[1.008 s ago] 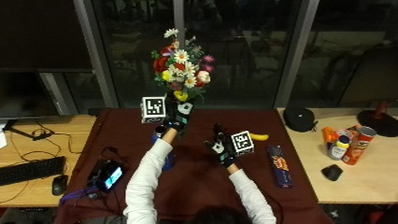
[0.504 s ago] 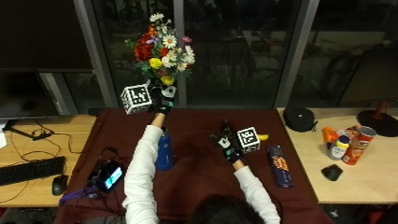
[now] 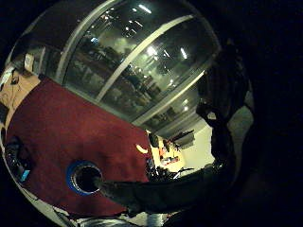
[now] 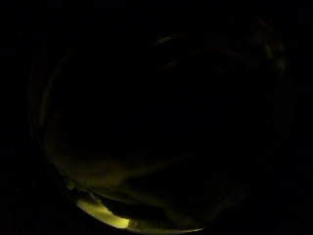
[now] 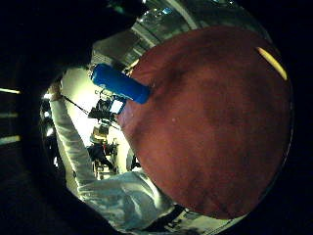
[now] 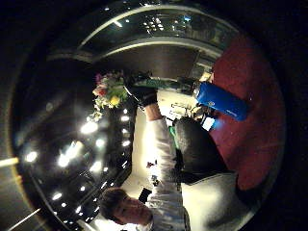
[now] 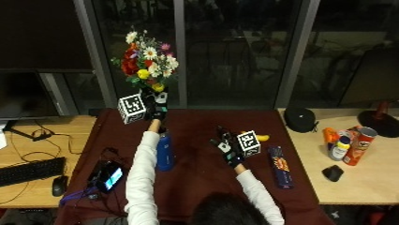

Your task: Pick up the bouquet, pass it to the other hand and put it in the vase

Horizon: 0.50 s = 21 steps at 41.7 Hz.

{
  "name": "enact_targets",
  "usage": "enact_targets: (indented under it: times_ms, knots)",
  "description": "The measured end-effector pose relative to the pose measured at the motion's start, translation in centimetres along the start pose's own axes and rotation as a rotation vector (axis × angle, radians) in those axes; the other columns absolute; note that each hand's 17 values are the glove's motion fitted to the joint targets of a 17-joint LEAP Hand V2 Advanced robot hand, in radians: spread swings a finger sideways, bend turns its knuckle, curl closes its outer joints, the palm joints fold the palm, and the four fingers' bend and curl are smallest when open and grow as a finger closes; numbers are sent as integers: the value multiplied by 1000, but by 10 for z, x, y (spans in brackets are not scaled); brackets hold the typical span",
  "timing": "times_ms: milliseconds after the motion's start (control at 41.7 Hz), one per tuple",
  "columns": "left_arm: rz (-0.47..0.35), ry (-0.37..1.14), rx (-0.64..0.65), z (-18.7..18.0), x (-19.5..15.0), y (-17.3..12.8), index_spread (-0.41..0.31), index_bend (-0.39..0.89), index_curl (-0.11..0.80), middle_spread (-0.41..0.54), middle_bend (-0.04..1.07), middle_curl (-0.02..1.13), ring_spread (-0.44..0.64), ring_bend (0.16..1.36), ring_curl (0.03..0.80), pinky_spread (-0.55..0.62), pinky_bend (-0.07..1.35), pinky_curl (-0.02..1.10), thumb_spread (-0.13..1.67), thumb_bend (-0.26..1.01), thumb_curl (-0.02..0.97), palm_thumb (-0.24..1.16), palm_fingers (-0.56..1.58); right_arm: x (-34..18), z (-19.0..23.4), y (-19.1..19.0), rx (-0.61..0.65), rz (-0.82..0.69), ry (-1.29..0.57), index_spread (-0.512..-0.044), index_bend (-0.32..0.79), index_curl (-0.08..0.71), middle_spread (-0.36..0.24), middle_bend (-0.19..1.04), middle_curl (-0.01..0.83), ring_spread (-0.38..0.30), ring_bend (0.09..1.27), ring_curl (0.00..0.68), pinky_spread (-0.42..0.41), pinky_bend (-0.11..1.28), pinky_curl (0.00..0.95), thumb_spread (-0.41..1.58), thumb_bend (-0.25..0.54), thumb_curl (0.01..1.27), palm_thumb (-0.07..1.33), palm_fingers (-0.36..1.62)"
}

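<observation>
With my left hand [image 7: 156,107] gripping the bouquet [image 7: 144,61] high and right hand [image 7: 225,143] slack, I should lower stems straight into the vase [image 7: 165,151].

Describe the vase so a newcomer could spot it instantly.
Start at the dark red cloth covering the middle of the table. On its left half, just right of the person's raised left sleeve, stands the vase, below the bouquet held overhead. It is a tall blue cylinder standing upright, unlike the flat snack tube lying at the right.
</observation>
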State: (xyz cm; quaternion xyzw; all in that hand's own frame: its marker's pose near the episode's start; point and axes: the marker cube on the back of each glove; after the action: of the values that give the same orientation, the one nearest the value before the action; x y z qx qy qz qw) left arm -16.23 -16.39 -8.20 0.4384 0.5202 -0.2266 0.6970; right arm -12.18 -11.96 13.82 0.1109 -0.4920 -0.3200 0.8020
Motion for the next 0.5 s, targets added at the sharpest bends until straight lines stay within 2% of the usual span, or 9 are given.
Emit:
enact_targets:
  times_ms: [48, 120, 168, 264, 288, 312, 336, 408, 504]
  knots:
    - [-27, 8, -11, -2, -9, 5, -338, 412, 550, -343, 749, 545, -384, 742, 471, -380, 598, 428, 206, -38, 775, 820, 1366, 4, 2, 6, 5, 148, -50, -387, 168, 196, 46, 216, 340, 124, 519, 292, 301, 670, 323, 1042, -7, 398, 519, 135]
    - [-79, -18, -90, -6, -31, 20, -337, 364, 545, -348, 759, 548, -382, 740, 471, -393, 623, 437, 256, -49, 775, 786, 1349, 10, 4, 13, -14, 232, -68, -382, 175, 211, 32, 217, 341, 109, 506, 286, 303, 654, 316, 1049, -6, 405, 550, 194]
    - [-132, -54, -205, -12, -54, 38, -306, 234, 516, -334, 711, 537, -372, 725, 464, -395, 678, 451, 386, -99, 745, 682, 1202, 12, 4, 18, -33, 258, -65, -380, 177, 223, 27, 212, 342, 103, 497, 288, 302, 639, 317, 1056, -9, 406, 562, 207]
    - [-235, -133, -449, -26, -112, 77, -181, 75, 474, -244, 588, 538, -238, 577, 455, -278, 609, 456, 623, -122, 656, 444, 577, 21, 2, 25, -27, 245, 15, -371, 171, 242, 21, 198, 341, 104, 473, 288, 301, 621, 320, 1065, -18, 404, 568, 209]
    - [-258, -150, -494, -30, -127, 86, -108, 30, 454, -150, 476, 527, -124, 580, 481, -133, 534, 452, 658, -116, 635, 414, 72, 25, 2, 27, -22, 242, 40, -370, 173, 246, 20, 191, 339, 103, 458, 284, 301, 623, 321, 1068, -19, 405, 569, 204]
    - [-280, -166, -532, -34, -142, 95, -69, 47, 462, -89, 456, 568, -63, 618, 534, -58, 571, 506, 687, -103, 618, 396, -83, 28, 2, 28, -21, 249, 60, -369, 170, 249, 19, 190, 339, 103, 454, 285, 302, 618, 322, 1071, -21, 404, 567, 204]
    - [-299, -180, -562, -38, -156, 104, -42, 63, 450, -60, 438, 563, -23, 622, 522, -15, 563, 498, 713, -89, 607, 383, -78, 29, 2, 30, -18, 260, 82, -368, 167, 251, 18, 187, 338, 102, 449, 284, 301, 617, 322, 1071, -20, 405, 570, 208]
    - [-331, -184, -615, -48, -187, 128, 40, 24, 372, 94, 257, 433, 134, 592, 414, 144, 506, 411, 772, -39, 574, 404, -216, 23, 3, 35, 11, 286, 170, -366, 173, 261, 23, 178, 332, 109, 432, 281, 303, 595, 319, 1078, -19, 405, 576, 193]
    - [-322, -169, -620, -57, -195, 142, 100, 20, 303, 207, 192, 347, 256, 582, 350, 269, 468, 347, 830, -19, 544, 452, -171, 14, 8, 42, -38, 337, 106, -360, 166, 270, 24, 173, 325, 112, 420, 278, 304, 583, 319, 1084, -19, 405, 586, 189]
